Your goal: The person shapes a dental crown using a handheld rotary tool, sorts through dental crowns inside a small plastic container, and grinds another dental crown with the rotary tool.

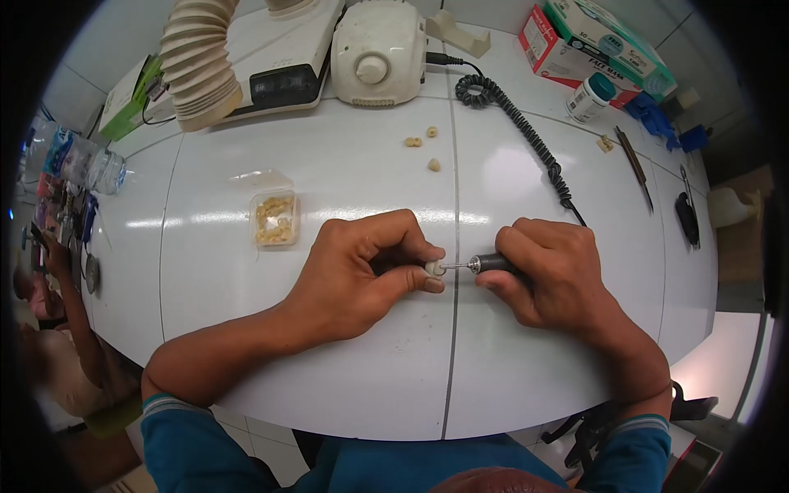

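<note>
Between the thumb and index finger of my left hand point(362, 271) is a small whitish tooth-like piece point(436, 268). My right hand point(555, 275) is closed around a dark rotary handpiece point(493, 262), whose thin metal bit points left and meets the piece or lies right beside it. A coiled black cord point(526, 127) runs from near the right hand up to a white control box with a round knob point(376, 62). Left of my hands, an open clear plastic box point(274, 218) holds several yellowish pieces. Three more small pieces point(433, 164) lie on the white table above my hands.
A flexible suction hose point(197, 66) hangs at the upper left. Mask boxes point(592, 49), a white bottle point(590, 98) and a pointed brown tool point(634, 168) are at the right. Water bottles point(86, 164) stand left, near another person's arm point(74, 296).
</note>
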